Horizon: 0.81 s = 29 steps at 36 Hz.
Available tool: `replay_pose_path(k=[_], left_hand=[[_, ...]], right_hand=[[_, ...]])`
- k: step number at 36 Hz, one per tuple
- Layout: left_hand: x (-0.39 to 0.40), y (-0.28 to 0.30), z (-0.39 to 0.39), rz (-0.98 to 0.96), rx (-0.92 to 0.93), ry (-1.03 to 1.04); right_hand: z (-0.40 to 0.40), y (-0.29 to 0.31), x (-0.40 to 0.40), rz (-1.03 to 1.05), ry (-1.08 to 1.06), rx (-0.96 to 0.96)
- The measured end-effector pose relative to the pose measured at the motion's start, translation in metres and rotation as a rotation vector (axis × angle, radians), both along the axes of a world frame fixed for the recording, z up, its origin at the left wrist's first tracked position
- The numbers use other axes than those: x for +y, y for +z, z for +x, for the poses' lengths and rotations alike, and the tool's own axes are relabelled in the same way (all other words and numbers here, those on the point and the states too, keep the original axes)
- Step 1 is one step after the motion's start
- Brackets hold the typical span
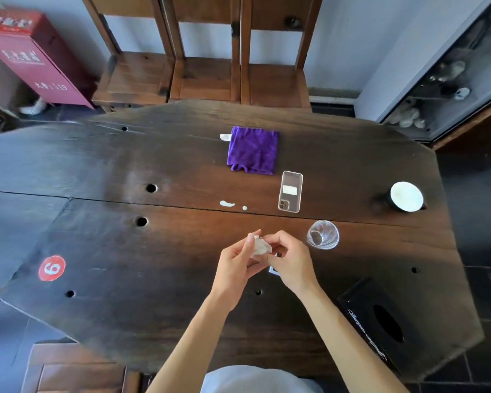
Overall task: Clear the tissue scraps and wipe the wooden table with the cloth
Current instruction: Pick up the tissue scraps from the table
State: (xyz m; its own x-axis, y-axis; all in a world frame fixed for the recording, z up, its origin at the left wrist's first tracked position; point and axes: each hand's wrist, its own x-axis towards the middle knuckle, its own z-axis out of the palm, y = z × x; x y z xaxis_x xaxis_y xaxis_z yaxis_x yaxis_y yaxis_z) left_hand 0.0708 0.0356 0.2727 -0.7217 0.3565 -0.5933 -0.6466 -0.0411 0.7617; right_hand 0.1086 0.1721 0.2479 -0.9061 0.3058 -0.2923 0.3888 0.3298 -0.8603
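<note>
left hand [236, 262] and right hand [291, 260] fingers curled, both pinching crumpled tissue scrap [260, 245]

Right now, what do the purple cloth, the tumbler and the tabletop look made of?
Purple cloth: soft, matte, probably microfibre; it lies folded and wrinkled. Tumbler: clear glass or hard plastic; the table shows through. Tabletop: dark stained wood, semi-gloss; grain, cracks and window glare.

On the table [97, 165], the cloth [253, 150] lies toward the far edge, phone case [290, 192] just nearer, glass [323, 234] nearer still, mug [406, 197] by the right edge.
</note>
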Motion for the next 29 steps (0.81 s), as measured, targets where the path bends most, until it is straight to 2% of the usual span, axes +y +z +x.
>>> replay_pose_path(k=[4,8,13,20,29], left_hand=[[-0.004,0.005,0.003,0.076,-0.111,-0.012],[-0.013,0.004,0.004,0.135,-0.12,-0.066],[-0.01,0.008,0.007,0.133,-0.164,-0.031],[-0.006,0.01,0.017,0.096,-0.198,0.058],[-0.013,0.017,0.027,-0.024,-0.006,0.002]], right_hand=[[0.005,0.0,0.003,-0.011,-0.01,0.01],[0.012,0.004,0.004,-0.032,0.013,0.013],[0.022,0.004,-0.001,0.002,-0.01,0.037],[0.033,-0.003,0.002,0.191,-0.008,0.131],[0.047,0.008,0.005,0.266,0.086,0.12]])
